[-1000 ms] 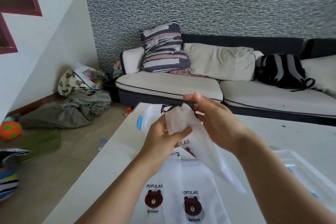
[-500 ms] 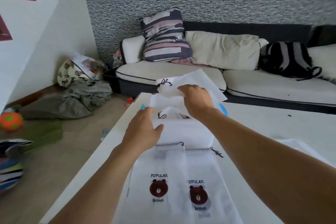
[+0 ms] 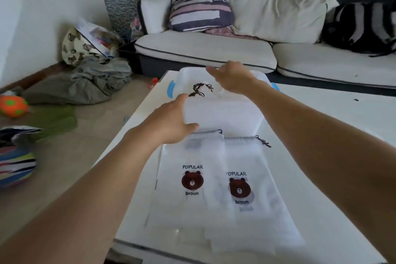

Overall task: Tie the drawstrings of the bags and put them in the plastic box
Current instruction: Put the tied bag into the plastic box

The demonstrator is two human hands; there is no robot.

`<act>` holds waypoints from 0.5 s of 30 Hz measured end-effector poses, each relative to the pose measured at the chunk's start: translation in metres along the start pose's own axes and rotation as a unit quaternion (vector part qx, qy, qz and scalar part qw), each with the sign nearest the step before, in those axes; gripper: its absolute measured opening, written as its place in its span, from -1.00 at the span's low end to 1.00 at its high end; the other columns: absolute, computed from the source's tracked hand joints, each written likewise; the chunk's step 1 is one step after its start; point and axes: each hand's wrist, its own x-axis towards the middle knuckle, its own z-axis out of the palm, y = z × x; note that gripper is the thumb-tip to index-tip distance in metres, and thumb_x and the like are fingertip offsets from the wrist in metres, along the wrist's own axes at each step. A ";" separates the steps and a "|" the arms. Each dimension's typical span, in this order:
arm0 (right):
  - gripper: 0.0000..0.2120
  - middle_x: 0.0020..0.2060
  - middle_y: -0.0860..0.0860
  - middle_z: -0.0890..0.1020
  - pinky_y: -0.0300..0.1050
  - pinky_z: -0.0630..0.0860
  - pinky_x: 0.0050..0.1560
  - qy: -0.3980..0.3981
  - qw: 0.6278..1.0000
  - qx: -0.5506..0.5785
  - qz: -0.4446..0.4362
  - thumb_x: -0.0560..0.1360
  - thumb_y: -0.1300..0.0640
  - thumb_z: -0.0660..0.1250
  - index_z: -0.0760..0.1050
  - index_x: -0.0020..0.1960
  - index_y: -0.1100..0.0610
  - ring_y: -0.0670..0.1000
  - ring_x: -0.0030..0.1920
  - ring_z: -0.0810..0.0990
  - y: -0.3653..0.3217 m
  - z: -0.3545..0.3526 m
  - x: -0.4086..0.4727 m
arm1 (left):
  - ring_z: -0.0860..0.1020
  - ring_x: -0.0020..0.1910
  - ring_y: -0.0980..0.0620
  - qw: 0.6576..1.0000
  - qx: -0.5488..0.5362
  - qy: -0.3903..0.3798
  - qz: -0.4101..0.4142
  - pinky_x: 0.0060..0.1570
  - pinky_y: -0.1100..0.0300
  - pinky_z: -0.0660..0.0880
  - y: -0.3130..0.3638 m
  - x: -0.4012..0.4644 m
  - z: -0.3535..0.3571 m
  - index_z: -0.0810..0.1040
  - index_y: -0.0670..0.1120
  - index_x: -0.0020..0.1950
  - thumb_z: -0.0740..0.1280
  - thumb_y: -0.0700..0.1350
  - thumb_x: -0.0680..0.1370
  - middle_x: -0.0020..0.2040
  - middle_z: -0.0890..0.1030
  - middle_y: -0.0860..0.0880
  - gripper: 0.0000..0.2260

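The step in hand appears to be settling a tied drawstring bag into the translucent plastic box (image 3: pixel 222 113), which stands on the white table (image 3: pixel 342 135) at its far end, blue latches at both sides. The right hand (image 3: pixel 232 79) reaches over the box opening with fingers extended and loosely spread, gripping nothing visible; the left hand (image 3: pixel 171 122) rests at the near left wall of the box, fingers straight, thumb out toward the near corner. To do this well, steady the box with the left hand and press the bag flat with the right, keeping the knotted black cords (image 3: pixel 200 90) inside the rim so no loop hangs over the edge. Two untied bear-print bags (image 3: pixel 214 188) lie overlapping on the table just in front of the box, mouths toward it, their drawstrings still loose. The white bags inside the box merge with its frosted walls, so their number cannot be made out; the right palm hides whatever lies beneath it.
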 end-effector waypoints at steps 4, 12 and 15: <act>-0.50 -0.42 0.08 0.69 -0.11 0.64 -0.26 -0.063 0.997 -0.031 -0.031 0.45 -0.24 0.40 0.59 -0.32 0.21 0.06 -0.41 0.67 -0.005 0.010 -0.061 | 0.51 0.24 -0.11 0.998 0.025 -0.052 -0.021 0.22 -0.02 0.47 -0.001 -0.005 0.006 0.23 -0.02 0.49 0.37 0.24 0.52 0.31 0.52 -0.06 -0.34; -0.48 -0.23 0.01 0.63 -0.13 0.49 -0.25 -0.101 0.979 0.071 0.165 0.27 -0.25 0.59 0.53 -0.15 0.17 0.04 -0.22 0.60 0.056 0.130 -0.115 | 0.49 0.25 -0.05 0.989 0.036 -0.146 -0.003 0.27 -0.01 0.45 0.012 -0.031 0.017 0.25 0.01 0.51 0.37 0.28 0.50 0.34 0.49 -0.01 -0.32; -0.64 -0.31 0.01 0.52 -0.18 0.34 -0.39 -0.104 0.976 0.153 0.119 0.39 0.01 0.57 0.42 -0.28 0.13 -0.01 -0.35 0.45 0.047 0.110 -0.110 | 0.49 0.25 -0.06 0.993 0.016 -0.108 -0.035 0.24 0.01 0.46 0.007 -0.037 0.014 0.32 -0.02 0.46 0.34 0.33 0.50 0.36 0.49 -0.03 -0.33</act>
